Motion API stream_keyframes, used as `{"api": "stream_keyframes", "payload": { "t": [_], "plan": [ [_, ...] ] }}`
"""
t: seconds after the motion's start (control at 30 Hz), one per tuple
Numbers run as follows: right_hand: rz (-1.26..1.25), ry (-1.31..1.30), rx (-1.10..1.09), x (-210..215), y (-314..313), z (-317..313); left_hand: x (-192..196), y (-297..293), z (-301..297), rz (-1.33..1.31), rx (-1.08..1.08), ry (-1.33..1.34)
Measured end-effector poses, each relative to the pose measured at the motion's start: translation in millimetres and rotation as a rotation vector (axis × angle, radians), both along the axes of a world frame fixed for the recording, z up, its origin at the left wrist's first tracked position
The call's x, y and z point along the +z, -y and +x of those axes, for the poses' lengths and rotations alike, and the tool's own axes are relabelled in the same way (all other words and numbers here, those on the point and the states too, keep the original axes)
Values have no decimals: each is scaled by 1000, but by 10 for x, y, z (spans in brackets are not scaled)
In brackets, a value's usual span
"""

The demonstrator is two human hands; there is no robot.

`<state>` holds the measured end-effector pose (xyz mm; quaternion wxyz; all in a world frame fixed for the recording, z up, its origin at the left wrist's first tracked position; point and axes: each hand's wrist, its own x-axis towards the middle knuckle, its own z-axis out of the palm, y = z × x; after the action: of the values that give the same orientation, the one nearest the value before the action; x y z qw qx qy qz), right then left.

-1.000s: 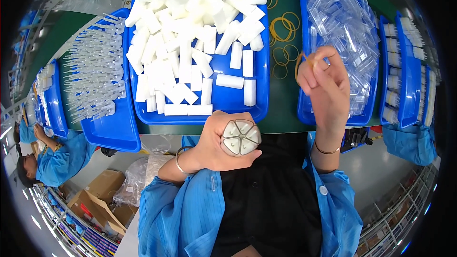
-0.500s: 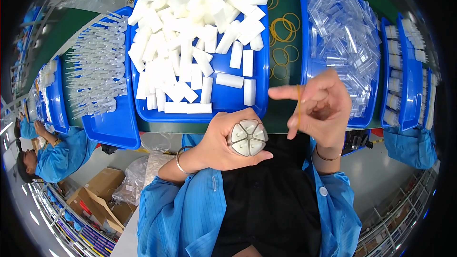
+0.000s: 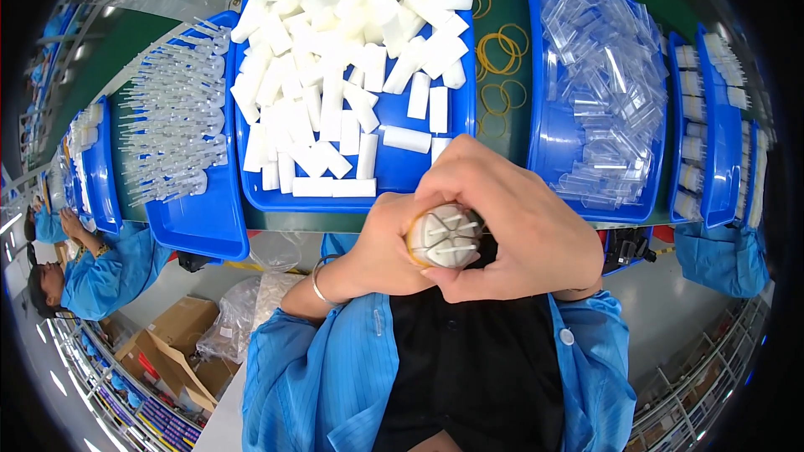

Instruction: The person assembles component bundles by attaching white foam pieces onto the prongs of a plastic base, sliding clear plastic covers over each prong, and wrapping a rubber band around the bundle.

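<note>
In front of my chest, my left hand [image 3: 387,244] is wrapped round a bundle of wedge-shaped whitish pieces [image 3: 449,237], seen end-on as a round cluster with thin pins on top. My right hand [image 3: 532,234] curls over the bundle's top from the right, thumb at the near side and fingers at the far side. A yellow rubber band [image 3: 410,243] shows along the bundle's left edge; the rest of it is hidden by my fingers. Just beyond my hands lie white foam-like blocks [image 3: 335,75], heaped in a blue tray [image 3: 392,109].
More rubber bands [image 3: 501,54] lie on the green tabletop [image 3: 502,167] between trays. Clear plastic pieces [image 3: 603,75] fill a blue tray at right. Thin white pin-like parts [image 3: 172,117] fill another at left. A co-worker [image 3: 100,259] sits far left; cardboard boxes [image 3: 180,335] stand on the floor.
My right hand, which held the rubber band stretched on its fingers at the right, has moved left onto the bundle. The band now lies against the bundle's side.
</note>
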<state>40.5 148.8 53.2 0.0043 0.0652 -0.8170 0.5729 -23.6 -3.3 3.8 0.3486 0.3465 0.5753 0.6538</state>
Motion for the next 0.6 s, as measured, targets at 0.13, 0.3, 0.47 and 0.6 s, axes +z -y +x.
{"api": "stream_keyframes", "payload": {
  "t": [0.13, 0.3, 0.47, 0.6],
  "plan": [
    [-219, 9, -178, 28, -52, 79, 62, 164, -138, 27, 109, 3],
    [103, -238, 96, 17, -192, 247, 68, 123, -134, 277, 353, 391],
    [-349, -405, 614, 45, 92, 239, -30, 118, -126, 203, 351, 403],
    [131, -505, 400, 120, 201, 192, 31, 27, -50, 310, 318, 444]
  ]
}}
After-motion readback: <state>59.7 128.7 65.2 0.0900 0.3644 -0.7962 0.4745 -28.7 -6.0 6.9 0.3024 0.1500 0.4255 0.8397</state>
